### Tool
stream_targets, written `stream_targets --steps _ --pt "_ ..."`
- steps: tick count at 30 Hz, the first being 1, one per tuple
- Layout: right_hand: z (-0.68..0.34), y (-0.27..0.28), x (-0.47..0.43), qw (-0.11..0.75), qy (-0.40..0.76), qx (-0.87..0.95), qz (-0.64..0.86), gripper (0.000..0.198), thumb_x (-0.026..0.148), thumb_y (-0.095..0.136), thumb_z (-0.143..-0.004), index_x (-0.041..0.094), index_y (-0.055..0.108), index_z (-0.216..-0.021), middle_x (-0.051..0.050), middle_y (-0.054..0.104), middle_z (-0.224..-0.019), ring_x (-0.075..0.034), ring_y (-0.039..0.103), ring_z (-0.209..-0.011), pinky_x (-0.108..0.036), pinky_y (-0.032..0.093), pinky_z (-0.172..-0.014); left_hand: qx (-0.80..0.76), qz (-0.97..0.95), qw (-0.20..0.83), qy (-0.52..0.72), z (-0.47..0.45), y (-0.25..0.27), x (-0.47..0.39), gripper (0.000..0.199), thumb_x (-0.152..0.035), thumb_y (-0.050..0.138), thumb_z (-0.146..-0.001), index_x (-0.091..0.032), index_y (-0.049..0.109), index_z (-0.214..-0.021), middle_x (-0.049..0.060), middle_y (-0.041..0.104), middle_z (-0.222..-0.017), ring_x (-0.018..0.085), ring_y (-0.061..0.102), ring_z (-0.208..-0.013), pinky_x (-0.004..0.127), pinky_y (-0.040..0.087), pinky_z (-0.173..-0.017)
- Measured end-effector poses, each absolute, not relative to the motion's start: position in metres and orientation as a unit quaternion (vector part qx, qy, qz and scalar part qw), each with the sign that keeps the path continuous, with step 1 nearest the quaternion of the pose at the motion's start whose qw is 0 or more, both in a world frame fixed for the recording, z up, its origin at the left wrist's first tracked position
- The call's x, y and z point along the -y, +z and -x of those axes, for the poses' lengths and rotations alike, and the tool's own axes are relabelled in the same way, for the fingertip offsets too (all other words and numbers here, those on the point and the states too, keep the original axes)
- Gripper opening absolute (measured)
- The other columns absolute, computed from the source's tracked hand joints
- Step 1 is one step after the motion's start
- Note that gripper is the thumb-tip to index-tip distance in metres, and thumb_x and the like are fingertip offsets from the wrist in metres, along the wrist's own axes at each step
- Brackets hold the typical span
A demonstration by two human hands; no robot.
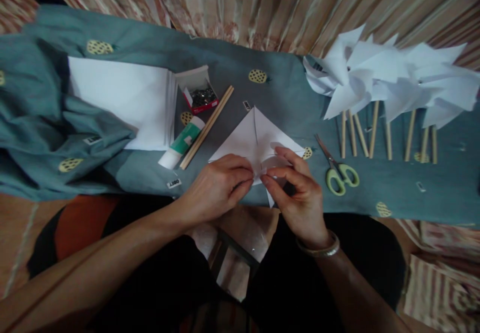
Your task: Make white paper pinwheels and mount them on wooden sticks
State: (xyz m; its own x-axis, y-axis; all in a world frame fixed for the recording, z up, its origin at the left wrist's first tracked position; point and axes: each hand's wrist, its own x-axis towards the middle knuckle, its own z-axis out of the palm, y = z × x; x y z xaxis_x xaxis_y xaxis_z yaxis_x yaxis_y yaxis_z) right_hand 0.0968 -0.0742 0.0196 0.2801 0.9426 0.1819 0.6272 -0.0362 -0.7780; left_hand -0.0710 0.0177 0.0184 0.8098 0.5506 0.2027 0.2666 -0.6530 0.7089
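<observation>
A white square of paper (242,135), turned like a diamond and cut inward from its corners, lies in front of me at the cloth's near edge. My left hand (227,180) is closed, its thumb and fingers pinching the paper's near left part. With thumb and forefinger my right hand (298,188) pinches a near flap of the same paper, close to the left fingertips; its other fingers are bent above the sheet. One cut point hangs down below the right fingers. Green-handled scissors (339,175) rest to the right of my right hand.
On the left are a stack of white paper (123,103), an open box of small metal pieces (202,95), a glue stick (182,143) and wooden sticks (207,127). Several paper pinwheels (393,78) on sticks lie at the right. A pleated curtain (240,8) hangs behind.
</observation>
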Motion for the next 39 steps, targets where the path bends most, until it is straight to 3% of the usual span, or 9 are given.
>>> stream_targets --steps 7,14,39 --pt "-0.096 0.018 0.065 0.402 0.163 0.568 0.699 0.005 0.024 0.065 -0.085 0.023 0.069 -0.082 -0.006 0.060 -0.130 -0.026 0.055 -0.123 -0.052 0.042 -0.106 -0.240 -0.878 0.345 0.232 0.077 0.015 -0.017 0.025 -0.026 0.054 -0.092 -0.017 0.065 -0.112 0.007 0.071 -0.096 0.017 0.066 -0.089 0.030 0.054 -0.080" --pt "-0.096 0.014 0.063 0.392 0.144 0.580 0.700 0.005 0.025 0.065 -0.085 0.023 0.069 -0.084 -0.006 0.061 -0.129 -0.026 0.056 -0.121 -0.051 0.043 -0.104 -0.212 -0.884 0.335 0.248 0.079 0.013 -0.017 0.020 -0.020 0.051 -0.093 -0.015 0.071 -0.095 0.007 0.071 -0.092 0.017 0.065 -0.088 0.028 0.054 -0.078" --pt "-0.095 0.019 0.070 0.367 0.109 0.615 0.689 0.011 0.023 0.060 -0.088 0.023 0.070 -0.094 -0.007 0.061 -0.129 -0.026 0.056 -0.120 -0.050 0.046 -0.102 -0.224 -0.885 0.353 0.202 0.076 0.015 -0.021 0.022 -0.019 0.051 -0.092 -0.015 0.072 -0.095 0.007 0.071 -0.091 0.017 0.066 -0.087 0.029 0.053 -0.077"
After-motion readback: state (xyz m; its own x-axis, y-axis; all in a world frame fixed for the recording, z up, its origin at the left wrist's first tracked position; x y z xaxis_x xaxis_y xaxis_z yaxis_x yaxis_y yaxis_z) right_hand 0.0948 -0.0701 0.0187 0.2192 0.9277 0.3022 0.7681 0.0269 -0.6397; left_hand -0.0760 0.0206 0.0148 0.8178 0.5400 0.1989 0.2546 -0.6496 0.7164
